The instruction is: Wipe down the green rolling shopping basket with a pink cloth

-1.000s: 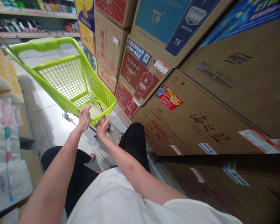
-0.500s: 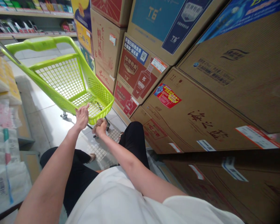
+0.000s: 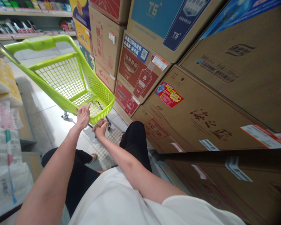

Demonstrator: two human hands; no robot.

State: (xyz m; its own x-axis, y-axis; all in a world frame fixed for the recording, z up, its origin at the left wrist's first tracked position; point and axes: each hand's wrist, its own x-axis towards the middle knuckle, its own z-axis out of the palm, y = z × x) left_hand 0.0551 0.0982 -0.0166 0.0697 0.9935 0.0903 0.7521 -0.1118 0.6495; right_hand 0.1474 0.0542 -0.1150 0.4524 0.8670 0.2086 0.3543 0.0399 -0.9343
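The person's left hand (image 3: 83, 117) is loosely open, its fingers extended at the low near end of a green shopping cart (image 3: 105, 113). Close to their right, the right hand (image 3: 101, 130) has its fingers curled around what looks like a small brown thing (image 3: 97, 125), just short of the cart.

From where I stand, a loosened right-hand grip could let that thing fall to the floor (image 3: 50, 123) below the fingers. A nudge from the left fingers might roll the cart on its wheels (image 3: 65, 115), away from both hands or into the stacked cartons (image 3: 131, 73) to their right.

I cannot tell whether the left fingers touch the cart, or what the brown thing is. The right fingertips are partly hidden.
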